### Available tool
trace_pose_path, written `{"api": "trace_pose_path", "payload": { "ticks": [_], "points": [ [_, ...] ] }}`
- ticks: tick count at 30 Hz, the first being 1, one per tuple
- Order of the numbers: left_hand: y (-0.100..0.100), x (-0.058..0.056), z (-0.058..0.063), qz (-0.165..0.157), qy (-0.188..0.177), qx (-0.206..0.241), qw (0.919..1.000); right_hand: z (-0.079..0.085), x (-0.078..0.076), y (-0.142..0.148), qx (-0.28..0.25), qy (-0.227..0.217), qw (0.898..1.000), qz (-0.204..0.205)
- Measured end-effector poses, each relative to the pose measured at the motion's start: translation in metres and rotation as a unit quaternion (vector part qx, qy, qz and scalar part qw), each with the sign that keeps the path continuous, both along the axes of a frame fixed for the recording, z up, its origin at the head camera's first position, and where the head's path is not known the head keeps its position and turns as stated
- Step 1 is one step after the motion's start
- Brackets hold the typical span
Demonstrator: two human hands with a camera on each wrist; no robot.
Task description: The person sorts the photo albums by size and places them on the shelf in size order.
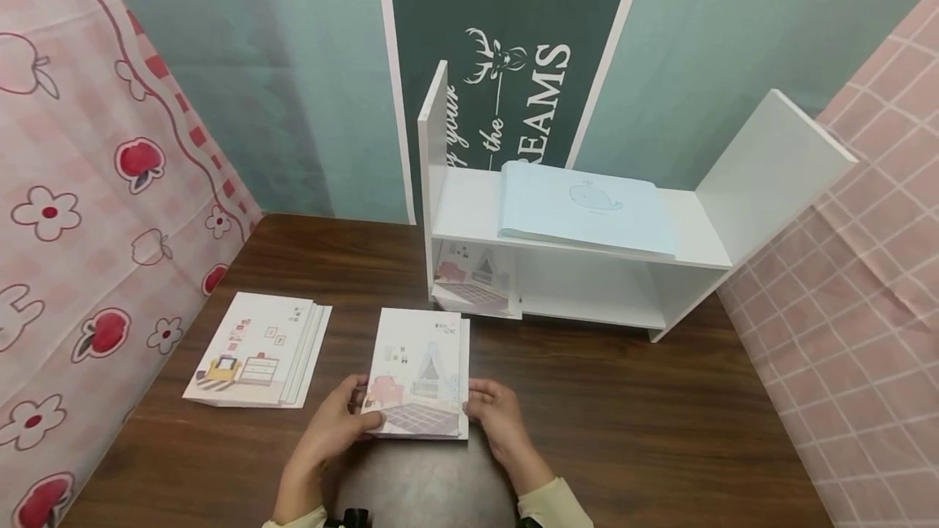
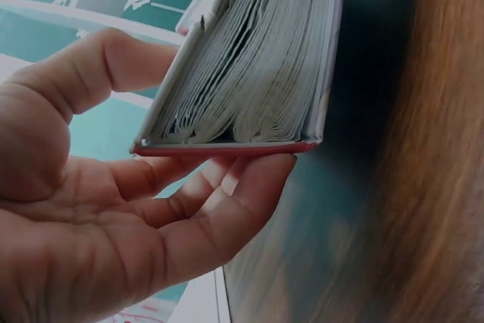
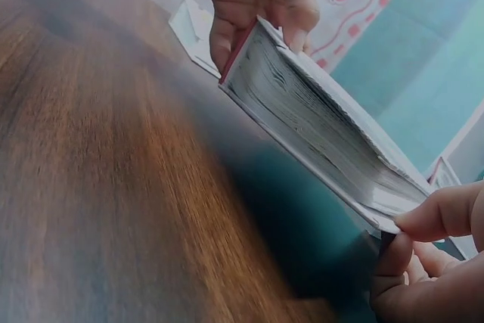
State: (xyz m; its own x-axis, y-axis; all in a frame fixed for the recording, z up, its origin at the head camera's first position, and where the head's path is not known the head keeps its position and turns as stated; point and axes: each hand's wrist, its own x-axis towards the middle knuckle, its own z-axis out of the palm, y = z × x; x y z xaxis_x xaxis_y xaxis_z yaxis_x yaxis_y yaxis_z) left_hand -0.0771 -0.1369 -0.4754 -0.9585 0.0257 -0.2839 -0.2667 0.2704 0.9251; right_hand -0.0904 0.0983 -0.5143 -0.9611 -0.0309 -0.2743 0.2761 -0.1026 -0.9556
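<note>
Dark wood tabletop (image 1: 623,414) below, and a thick photo album (image 1: 414,373) is up off it, cover upward: left grip (image 1: 333,426) curled round the spine, right grip (image 1: 500,415) pinching the opposite edge, likely so neither side sags.

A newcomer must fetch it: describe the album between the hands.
On the dark wooden table, find the white shelf, then look toward the person. The left hand and right hand hold a thick white album with pink-and-lilac cover art. Unlike the look-alike album in the shelf and the yellow-chair album at left, it is in hand.
</note>
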Motion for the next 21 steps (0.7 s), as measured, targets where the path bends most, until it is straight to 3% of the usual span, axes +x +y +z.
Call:
{"api": "trace_pose_path", "payload": {
  "ticks": [10, 21],
  "points": [
    [0.014, 0.004, 0.008, -0.006, 0.011, 0.010, 0.9999, 0.008, 0.005, 0.016, 0.023, 0.004, 1.000, 0.001],
    [0.034, 0.002, 0.008, -0.014, 0.015, 0.032, 0.9993, 0.014, 0.005, 0.037, 0.030, 0.005, 1.000, 0.004]
  ]
}}
